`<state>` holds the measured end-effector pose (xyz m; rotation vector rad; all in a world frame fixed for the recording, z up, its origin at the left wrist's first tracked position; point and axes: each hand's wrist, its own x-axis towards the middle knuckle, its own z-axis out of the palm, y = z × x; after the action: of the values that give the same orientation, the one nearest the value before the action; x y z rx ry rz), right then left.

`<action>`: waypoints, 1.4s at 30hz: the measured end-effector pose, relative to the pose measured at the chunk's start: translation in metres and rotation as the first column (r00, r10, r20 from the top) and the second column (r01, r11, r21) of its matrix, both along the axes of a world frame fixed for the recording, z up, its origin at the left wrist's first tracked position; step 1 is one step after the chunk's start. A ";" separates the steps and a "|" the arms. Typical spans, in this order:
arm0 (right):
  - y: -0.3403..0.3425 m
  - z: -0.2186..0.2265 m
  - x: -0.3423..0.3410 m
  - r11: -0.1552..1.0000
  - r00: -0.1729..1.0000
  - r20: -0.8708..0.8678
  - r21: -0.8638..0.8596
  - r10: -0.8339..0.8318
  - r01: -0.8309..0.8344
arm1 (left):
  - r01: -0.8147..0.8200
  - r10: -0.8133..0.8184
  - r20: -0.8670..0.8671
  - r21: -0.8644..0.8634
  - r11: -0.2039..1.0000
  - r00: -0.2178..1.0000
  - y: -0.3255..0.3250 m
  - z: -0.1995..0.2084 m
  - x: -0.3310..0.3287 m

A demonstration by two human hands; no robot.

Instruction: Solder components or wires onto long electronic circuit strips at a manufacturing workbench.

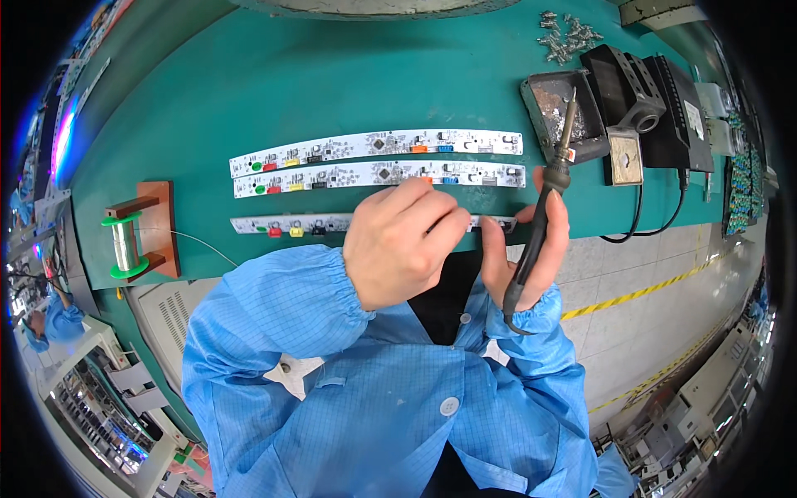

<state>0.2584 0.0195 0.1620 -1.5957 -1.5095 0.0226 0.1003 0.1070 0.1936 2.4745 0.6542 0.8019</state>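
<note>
Nearest me lies a long white circuit board (249, 225), tilted so that it looks narrower than the others. Over its middle bends my left hand (403, 241), fingers closed together; what the fingertips pinch is hidden beneath them. My right hand (548, 249) is closed around a soldering iron (541, 228), its metal tip pointing up and away from me. The right thumb reaches the right end of that same board. Two more white boards, a middle one (357, 175) and a far one (349, 148), lie flat side by side, with coloured connectors along them.
At left a wooden stand with a solder spool (124, 246) trails wire toward my left sleeve. To the right are a dirty metal tray (564, 112), a sponge holder (624, 158), an iron stand (627, 87) and a black box (677, 112). Small metal parts (566, 37) lie beyond.
</note>
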 end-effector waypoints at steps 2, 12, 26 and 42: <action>0.004 -0.001 -0.003 1.000 1.000 -0.019 0.003 -0.013 0.013 | -0.063 0.060 0.023 0.161 0.985 0.998 0.005 -0.002 -0.002; -0.008 0.001 0.011 0.991 0.983 -0.183 0.133 0.028 -0.004 | 0.138 -0.028 -0.592 0.141 0.980 0.805 -0.066 -0.006 -0.096; -0.041 0.013 -0.003 0.975 0.829 -0.528 0.204 0.184 -0.087 | 0.108 -0.048 0.159 -0.393 0.913 0.986 -0.069 0.028 -0.085; -0.029 0.045 0.042 0.965 0.778 -0.571 0.130 0.261 -0.228 | -0.236 0.379 0.316 -0.407 0.882 0.870 -0.059 0.005 -0.027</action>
<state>0.2999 -0.0097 0.2070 -1.1788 -1.1924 0.5706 0.0730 0.0484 0.1990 1.8307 0.9680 1.1439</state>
